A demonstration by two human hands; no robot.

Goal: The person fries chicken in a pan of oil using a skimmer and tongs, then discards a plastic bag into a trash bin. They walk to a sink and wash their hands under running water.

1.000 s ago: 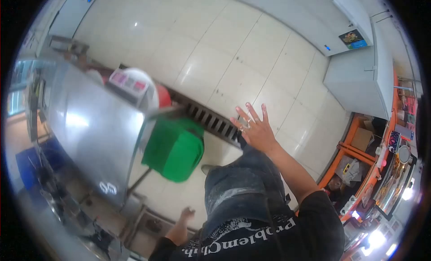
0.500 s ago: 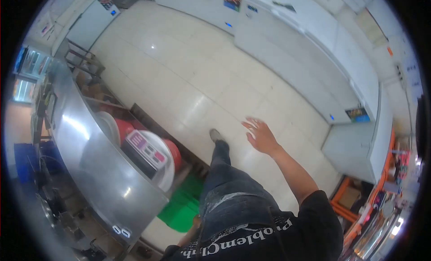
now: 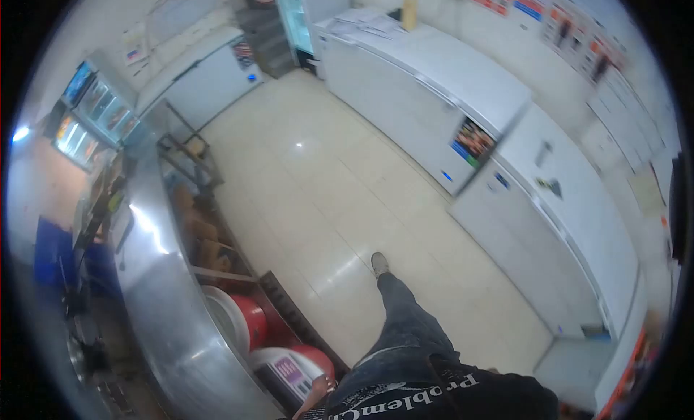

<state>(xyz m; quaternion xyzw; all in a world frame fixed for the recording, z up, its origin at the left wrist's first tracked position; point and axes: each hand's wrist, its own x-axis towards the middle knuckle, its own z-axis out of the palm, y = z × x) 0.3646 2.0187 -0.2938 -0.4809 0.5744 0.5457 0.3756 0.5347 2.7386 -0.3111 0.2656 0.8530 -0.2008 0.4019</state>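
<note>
My left hand (image 3: 318,395) shows in part at the bottom, beside my body and close to the metal counter. Its fingers look loosely stretched, with nothing visible in them. Near it, on the shelf under the counter, lies a box or device with a purple-and-white face (image 3: 289,371), partly cut off by the counter edge. It rests against a red tub with a white rim (image 3: 316,356). Of my right hand (image 3: 492,371), only a sliver of skin shows above the dark shirt; its fingers are hidden.
A stainless steel counter (image 3: 163,290) runs along the left, with another red tub (image 3: 253,322) and cardboard (image 3: 210,254) beneath. White chest freezers (image 3: 405,95) line the right wall; papers lie on one. Pale floor tiles (image 3: 311,181) stretch ahead. Glass-door coolers (image 3: 108,109) stand at far left.
My view has tilted up and I have stepped forward along the counter. My right hand, spread in front before, has swung back almost out of sight. My left hand has come forward slightly.
</note>
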